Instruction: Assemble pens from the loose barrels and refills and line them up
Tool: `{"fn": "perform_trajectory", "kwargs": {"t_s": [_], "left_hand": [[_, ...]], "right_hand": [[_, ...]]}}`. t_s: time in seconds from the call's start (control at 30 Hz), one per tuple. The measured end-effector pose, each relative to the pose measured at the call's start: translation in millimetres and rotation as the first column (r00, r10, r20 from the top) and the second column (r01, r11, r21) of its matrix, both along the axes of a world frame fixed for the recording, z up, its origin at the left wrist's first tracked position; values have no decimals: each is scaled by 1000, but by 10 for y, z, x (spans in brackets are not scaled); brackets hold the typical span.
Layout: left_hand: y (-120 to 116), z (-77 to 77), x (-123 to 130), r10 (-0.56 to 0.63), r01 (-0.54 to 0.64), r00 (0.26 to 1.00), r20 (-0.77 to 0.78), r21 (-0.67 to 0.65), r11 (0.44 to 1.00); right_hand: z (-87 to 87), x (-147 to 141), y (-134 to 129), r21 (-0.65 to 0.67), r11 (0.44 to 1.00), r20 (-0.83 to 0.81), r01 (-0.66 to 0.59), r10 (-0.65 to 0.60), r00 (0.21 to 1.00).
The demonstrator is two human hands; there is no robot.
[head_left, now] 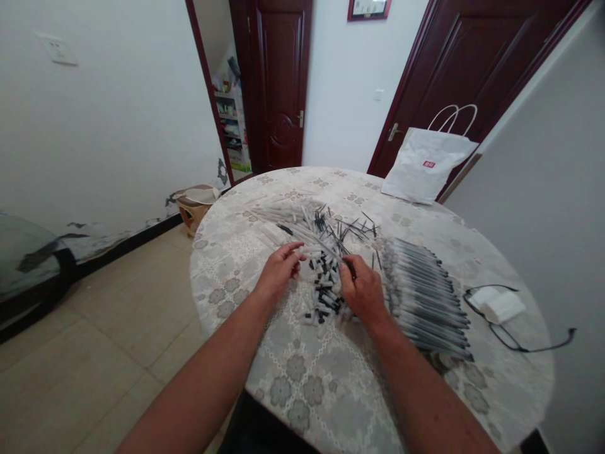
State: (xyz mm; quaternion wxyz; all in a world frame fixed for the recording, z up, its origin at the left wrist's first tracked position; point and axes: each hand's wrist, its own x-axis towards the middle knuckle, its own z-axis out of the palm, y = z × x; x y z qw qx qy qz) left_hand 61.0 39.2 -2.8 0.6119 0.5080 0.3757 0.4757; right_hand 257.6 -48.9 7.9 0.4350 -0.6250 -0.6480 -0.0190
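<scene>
My right hand is closed, with its thumb and fingers pinching the end of a clear pen barrel that slants up and left. To the left, my left hand hovers over the cloth with its fingers apart and nothing visible in them. Between the hands lies a heap of pen caps, clear with black parts. Thin dark pen refills are scattered behind them. A loose pile of clear pen barrels spreads at the back left. Beside my right forearm, many pens lie side by side in a stack.
The round table wears a patterned lace cloth. Black-framed glasses and folded white tissue lie at the right. A white paper bag stands at the back right edge. A brown bin sits on the floor, left.
</scene>
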Motion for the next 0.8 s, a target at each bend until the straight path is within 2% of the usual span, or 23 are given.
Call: {"fn": "perform_trajectory", "kwargs": {"t_s": [0.1,0.2,0.37,0.7,0.8], "left_hand": [[61,44,-52,65,-14,960,274,-184,983],[101,54,-94,166,-75,914,371,-247,966],[114,58,-107,209,-118,883,420,-233,965],[75,68,-65,162,-84,909,384,-211,974],[77,49,-59,168,-87,907,386,-218,972]], "right_hand": [[-9,-42,-23,-26,997,25,-72,73,997],[-16,-86,-44,-59,989,40,-133,136,990],[-18,-124,-53,-86,985,61,-147,152,986],[-62,-146,-33,-99,987,137,-130,143,980],[-100,-163,-25,-69,984,164,-162,171,971]]}}
